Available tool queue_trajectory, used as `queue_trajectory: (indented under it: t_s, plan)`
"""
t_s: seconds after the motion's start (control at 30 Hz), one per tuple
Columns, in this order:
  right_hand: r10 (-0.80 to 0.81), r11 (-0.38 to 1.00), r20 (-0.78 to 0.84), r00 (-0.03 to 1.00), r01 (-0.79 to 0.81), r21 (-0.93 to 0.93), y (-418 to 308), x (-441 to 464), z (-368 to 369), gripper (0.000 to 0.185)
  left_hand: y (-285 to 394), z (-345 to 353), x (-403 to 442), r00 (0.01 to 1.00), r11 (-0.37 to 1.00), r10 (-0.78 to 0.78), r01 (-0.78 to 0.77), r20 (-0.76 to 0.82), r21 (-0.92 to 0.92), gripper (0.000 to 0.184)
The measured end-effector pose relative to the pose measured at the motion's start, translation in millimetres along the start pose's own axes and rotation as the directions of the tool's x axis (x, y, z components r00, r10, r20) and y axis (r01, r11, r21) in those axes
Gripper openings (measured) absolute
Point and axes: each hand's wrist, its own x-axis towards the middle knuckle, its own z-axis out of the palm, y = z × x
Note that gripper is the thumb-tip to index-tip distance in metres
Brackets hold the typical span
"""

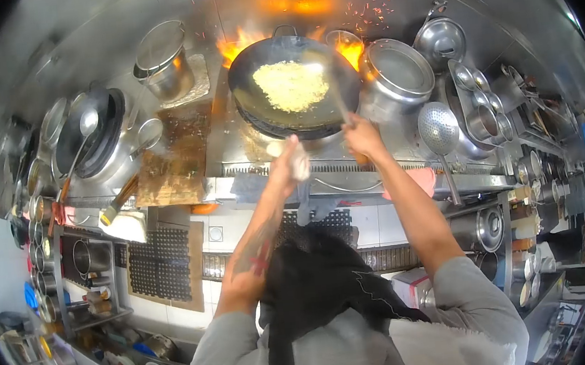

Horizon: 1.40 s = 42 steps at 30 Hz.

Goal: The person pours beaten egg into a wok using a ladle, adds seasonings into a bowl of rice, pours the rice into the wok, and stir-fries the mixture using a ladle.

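Note:
A dark wok (pixel 244 91) sits over the burner with flames (pixel 350 52) rising behind its rim. Pale yellow food in small pieces (pixel 289 86) lies in it, probably rice or egg; I cannot tell which. My left hand (pixel 282 166) is closed on a whitish cloth (pixel 300 162) at the wok's near edge; whether a wok handle is inside the cloth is hidden. In my right hand (pixel 363 137) is a long-handled wok utensil (pixel 340 99), its wooden end showing below the fist. Its head is blurred inside the wok, at the right of the food.
A lidded steel pot (pixel 398 71) stands right of the wok, with a perforated skimmer (pixel 438 128) nearby. At the left are a wooden board (pixel 172 159), a steel pot with a strainer (pixel 166 74) and a second wok (pixel 112 130) with a ladle (pixel 89 122). Sparks fly behind.

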Motion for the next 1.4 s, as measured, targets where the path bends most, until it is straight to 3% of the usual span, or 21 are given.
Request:
queue_trajectory:
  t_s: [0.03,0.1,0.13,0.27,0.3,0.33,0.37,0.47,0.53,0.57,0.6,0.63,0.77,0.8,0.83,0.9,1.0,1.07,1.2,1.3,1.4]
  plan:
    - [0.135,0.931,0.222,0.966,-0.200,0.305,-11,2,3,0.045,6,-4,-14,0.993,0.984,0.078,-0.062,-0.088,0.168,0.028]
    - [-0.025,0.994,0.258,0.966,-0.004,0.110,-35,0,-26,0.048,12,-23,-41,0.955,0.950,0.189,-0.120,-0.228,0.287,0.035]
    - [-0.236,0.955,0.138,0.962,0.256,-0.150,-40,-4,-36,0.049,16,-35,-56,0.953,0.954,0.202,-0.139,-0.228,0.265,0.038]
    - [-0.559,0.779,-0.029,0.829,0.513,-0.360,-9,-27,-60,0.052,23,-78,-121,0.964,0.986,0.169,-0.163,-0.204,0.046,0.047]
    - [-0.252,0.915,0.116,0.961,0.197,0.352,2,-36,-65,0.053,20,-87,-131,0.969,0.985,0.171,-0.173,-0.176,0.007,0.049]
    - [-0.087,0.521,0.432,0.898,-0.329,0.787,8,-38,-68,0.053,17,-88,-133,0.973,0.983,0.176,-0.183,-0.147,-0.034,0.052]
    - [-0.087,0.519,0.432,0.898,-0.329,0.789,14,-28,-62,0.053,16,-83,-129,0.973,0.983,0.176,-0.182,-0.147,-0.031,0.052]
    - [-0.302,0.929,0.103,0.948,0.268,0.257,44,35,-1,0.054,11,-58,-125,0.991,0.991,0.127,-0.125,-0.045,0.048,0.058]
    - [-0.538,0.800,0.016,0.842,0.517,-0.303,52,64,20,0.056,12,-44,-127,0.996,0.995,0.091,-0.090,-0.019,0.047,0.058]
    - [-0.536,0.803,0.013,0.844,0.515,-0.300,44,49,7,0.056,12,-40,-126,0.999,0.997,0.052,-0.052,0.009,0.049,0.059]
    - [-0.253,0.959,0.148,0.956,0.228,0.166,23,19,-20,0.056,4,-43,-117,0.997,0.998,0.060,-0.061,0.043,0.010,0.058]
    - [-0.036,0.830,0.397,0.917,-0.193,0.522,12,4,-37,0.057,2,-35,-107,0.997,0.998,0.062,-0.062,0.048,0.012,0.058]
    - [-0.025,0.606,0.590,0.807,-0.457,0.651,29,65,-16,0.055,2,-4,-61,0.987,0.993,-0.117,0.115,0.108,0.023,0.057]
    - [-0.049,0.950,0.302,0.952,-0.048,0.309,5,57,-24,0.054,10,10,-53,0.979,0.979,-0.194,0.197,0.065,-0.049,0.053]
    - [-0.232,0.940,0.048,0.972,0.236,-0.248,-9,46,-29,0.054,16,21,-46,0.958,0.950,-0.285,0.286,0.021,-0.122,0.050]
    - [-0.262,0.943,-0.060,0.963,0.242,-0.227,-15,72,-30,0.054,25,31,5,0.949,0.946,-0.309,0.313,0.058,-0.085,0.042]
    - [-0.122,0.974,0.164,0.979,0.150,-0.168,-36,71,-10,0.055,17,30,86,0.948,0.943,-0.316,0.308,-0.045,-0.124,0.029]
    - [-0.330,0.875,0.152,0.932,0.362,-0.321,0,41,0,0.055,6,24,126,0.951,0.971,-0.236,0.225,-0.201,-0.078,0.020]
    - [-0.187,0.786,0.177,0.966,0.256,-0.563,11,-39,-91,0.053,-1,38,111,0.991,0.988,-0.088,0.073,-0.105,-0.137,0.016]
    - [-0.202,0.526,0.073,0.977,0.171,-0.833,-4,-77,-117,0.045,-3,-29,170,0.960,0.961,-0.270,0.274,-0.080,0.042,0.014]
    - [-0.252,0.630,0.141,0.957,0.273,-0.727,-66,-158,-226,0.047,14,5,66,0.976,0.987,-0.145,0.153,-0.160,0.038,0.008]
